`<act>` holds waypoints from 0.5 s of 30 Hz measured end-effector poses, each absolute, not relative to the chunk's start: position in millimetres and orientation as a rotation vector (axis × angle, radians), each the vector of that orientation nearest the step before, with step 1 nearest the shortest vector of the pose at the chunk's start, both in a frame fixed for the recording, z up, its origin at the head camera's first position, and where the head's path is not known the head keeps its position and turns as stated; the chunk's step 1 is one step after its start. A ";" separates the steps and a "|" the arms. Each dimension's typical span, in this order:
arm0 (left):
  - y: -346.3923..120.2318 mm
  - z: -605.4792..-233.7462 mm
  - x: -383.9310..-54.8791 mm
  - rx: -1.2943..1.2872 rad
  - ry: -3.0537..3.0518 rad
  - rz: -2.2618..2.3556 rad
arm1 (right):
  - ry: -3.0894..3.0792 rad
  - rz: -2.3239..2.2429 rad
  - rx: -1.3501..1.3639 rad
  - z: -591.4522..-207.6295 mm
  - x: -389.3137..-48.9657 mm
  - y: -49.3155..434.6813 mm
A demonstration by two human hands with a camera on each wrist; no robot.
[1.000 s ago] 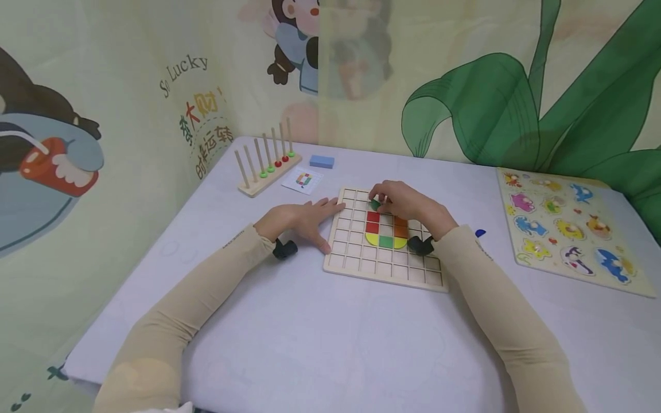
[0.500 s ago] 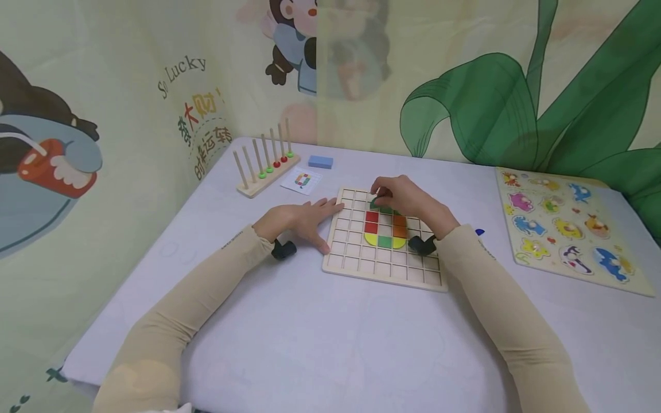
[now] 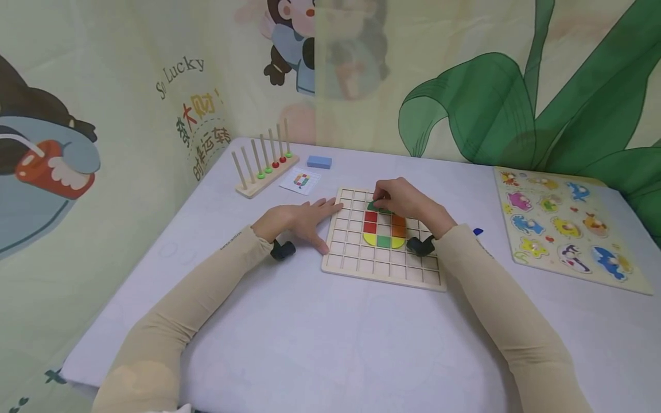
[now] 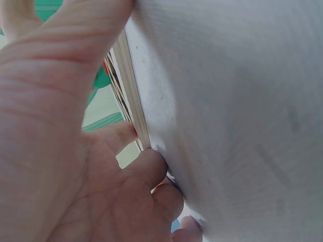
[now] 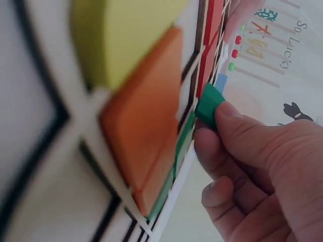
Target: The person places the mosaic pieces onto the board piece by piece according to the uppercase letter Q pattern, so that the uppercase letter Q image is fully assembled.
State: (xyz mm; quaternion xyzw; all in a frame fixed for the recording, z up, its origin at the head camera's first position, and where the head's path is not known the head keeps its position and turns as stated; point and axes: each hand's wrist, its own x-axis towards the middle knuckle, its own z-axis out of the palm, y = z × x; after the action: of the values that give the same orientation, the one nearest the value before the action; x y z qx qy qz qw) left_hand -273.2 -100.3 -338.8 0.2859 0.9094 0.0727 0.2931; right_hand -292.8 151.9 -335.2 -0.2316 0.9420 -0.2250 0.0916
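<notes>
My right hand (image 3: 405, 201) is at the far part of a wooden grid board (image 3: 356, 265), with thumb and fingertips pinching a small green tile (image 5: 208, 103) right at the grid. Fingers partly cover that tile in the head view. Red tiles (image 3: 370, 221), orange tiles (image 3: 398, 226), yellow rounded tiles (image 3: 369, 238) and a light green tile (image 3: 384, 241) sit in the cells, forming part of a ring. Another green tile (image 5: 184, 136) lies in the grid beside the orange ones. My left hand (image 3: 307, 222) has its fingers spread, touching the board's left edge.
A pattern card (image 3: 301, 180) lies beyond the left hand, near a blue block (image 3: 319, 162) and a peg stand (image 3: 265, 176) with red and green rings. On the right are a blue piece (image 3: 478, 232) and an animal knob puzzle (image 3: 552, 244). Printed curtains (image 3: 361, 126) border the table.
My right fingers have shifted slightly over the far row, and the pinched green tile has changed its angle there. My left hand stays at the board's edge.
</notes>
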 end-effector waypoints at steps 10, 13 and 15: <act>-100.8 -338.6 -272.8 0.768 2.419 0.200 | 2.785 -0.638 -0.716 -337.5 -293.8 149.2; -100.7 -339.3 -273.2 0.767 2.421 0.202 | 2.793 -0.595 -0.726 -336.5 -292.6 147.8; -100.8 -339.6 -273.2 0.759 2.422 0.203 | 2.802 -0.564 -0.723 -335.9 -291.9 146.9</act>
State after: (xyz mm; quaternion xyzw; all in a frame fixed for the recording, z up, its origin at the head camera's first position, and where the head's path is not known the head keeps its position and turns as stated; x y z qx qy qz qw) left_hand -273.2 -100.8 -339.6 0.2848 0.9094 0.0761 0.2935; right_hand -291.9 146.9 -335.9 -0.2441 0.9460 -0.1903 0.0966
